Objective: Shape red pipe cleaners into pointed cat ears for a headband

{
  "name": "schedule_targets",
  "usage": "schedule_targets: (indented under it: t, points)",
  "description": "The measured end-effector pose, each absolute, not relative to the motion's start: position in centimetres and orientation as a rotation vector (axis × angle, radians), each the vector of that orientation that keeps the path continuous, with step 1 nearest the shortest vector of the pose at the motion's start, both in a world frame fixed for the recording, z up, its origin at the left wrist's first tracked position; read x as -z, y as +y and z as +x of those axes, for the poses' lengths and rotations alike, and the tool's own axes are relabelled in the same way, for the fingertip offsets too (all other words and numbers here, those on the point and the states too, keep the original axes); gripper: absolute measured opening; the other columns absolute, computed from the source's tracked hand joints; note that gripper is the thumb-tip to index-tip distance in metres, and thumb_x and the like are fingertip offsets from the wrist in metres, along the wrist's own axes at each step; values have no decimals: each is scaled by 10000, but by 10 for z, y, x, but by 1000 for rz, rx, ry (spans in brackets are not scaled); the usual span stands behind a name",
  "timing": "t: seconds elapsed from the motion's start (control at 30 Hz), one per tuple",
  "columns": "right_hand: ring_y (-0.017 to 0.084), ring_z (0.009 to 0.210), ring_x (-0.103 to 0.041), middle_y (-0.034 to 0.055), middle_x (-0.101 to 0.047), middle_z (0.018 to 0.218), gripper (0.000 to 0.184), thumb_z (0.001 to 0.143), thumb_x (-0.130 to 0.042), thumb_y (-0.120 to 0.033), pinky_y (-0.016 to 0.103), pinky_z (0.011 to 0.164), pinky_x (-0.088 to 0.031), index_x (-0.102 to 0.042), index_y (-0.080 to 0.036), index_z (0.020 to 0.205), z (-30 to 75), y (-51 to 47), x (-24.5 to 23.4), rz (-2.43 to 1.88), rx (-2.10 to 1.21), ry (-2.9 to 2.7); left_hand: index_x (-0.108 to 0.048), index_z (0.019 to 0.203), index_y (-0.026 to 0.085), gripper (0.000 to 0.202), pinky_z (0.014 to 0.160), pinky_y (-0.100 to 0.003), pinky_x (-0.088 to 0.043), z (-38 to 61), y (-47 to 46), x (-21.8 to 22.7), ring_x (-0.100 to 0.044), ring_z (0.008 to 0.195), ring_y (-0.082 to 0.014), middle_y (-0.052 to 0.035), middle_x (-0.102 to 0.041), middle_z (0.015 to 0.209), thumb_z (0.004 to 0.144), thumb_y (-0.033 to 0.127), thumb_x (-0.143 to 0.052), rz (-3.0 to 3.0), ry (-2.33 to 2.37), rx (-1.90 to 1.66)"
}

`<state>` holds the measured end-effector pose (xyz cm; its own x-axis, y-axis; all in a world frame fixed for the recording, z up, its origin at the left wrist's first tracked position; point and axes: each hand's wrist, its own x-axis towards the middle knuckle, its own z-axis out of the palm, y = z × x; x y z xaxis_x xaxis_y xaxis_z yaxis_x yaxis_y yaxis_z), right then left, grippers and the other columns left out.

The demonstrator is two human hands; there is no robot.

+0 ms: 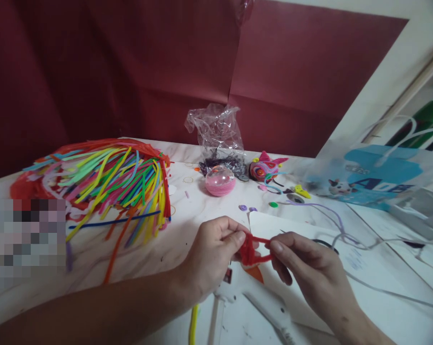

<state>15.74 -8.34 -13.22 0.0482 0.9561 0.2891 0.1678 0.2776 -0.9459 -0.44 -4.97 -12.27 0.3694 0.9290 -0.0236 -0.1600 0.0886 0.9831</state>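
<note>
In the head view, my left hand point(212, 254) pinches a dense red part of a bent pipe cleaner point(250, 250) between thumb and fingers. My right hand point(306, 263) is closed on the other end, where two red strands stretch across as a loop. The fingertips hide some of the bends. Just below the hands lies a white glue gun point(267, 299) with its cable. An orange piece point(254, 273) shows beside it, partly covered.
A heap of colourful pipe cleaners point(108, 182) lies at left. Behind stand a clear plastic bag point(222, 129), a pink-and-clear ball point(220, 181) and a pink swirled figure point(265, 167). Purple buttons point(243, 208), white paper point(284, 225), cords and a blue-white bag point(378, 177) are rightward.
</note>
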Motion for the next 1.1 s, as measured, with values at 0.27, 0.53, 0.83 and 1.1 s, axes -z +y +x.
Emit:
schedule_targets:
  t: [0.27,0.53,0.83,1.1]
  points:
    - [76,366,-410,-36,-490,439,238,750,-625,-339,175,342,-336,-608,-174,578,157,-84,129,-1204,-786,-1338,-625,771,112,204,542,-225,-414,-7,-49,116,-542,567,-104,-45,-607,647,785,263,-488,1237,848,-932]
    - [73,387,-414,-29,-507,463,237,758,-614,-343,174,360,-330,-621,-175,592,159,-84,132,-1231,-791,-1413,-615,775,133,117,479,-197,-378,-5,-49,115,-497,520,-81,-3,-577,617,729,187,-522,1227,930,-903]
    - [76,376,-398,-3,-562,468,231,732,-630,-381,173,338,-319,-666,-161,671,155,-84,130,-1230,-980,-1371,-557,775,136,109,460,-190,-372,-4,-55,111,-490,517,-79,-3,-557,621,762,224,-496,1176,925,-903]
    - [83,361,-396,-5,-550,442,258,721,-634,-406,179,329,-312,-646,-158,652,157,-85,130,-1237,-943,-1337,-585,731,121,100,422,-177,-347,-3,-54,112,-437,452,-53,17,-540,580,680,206,-574,1238,914,-862]
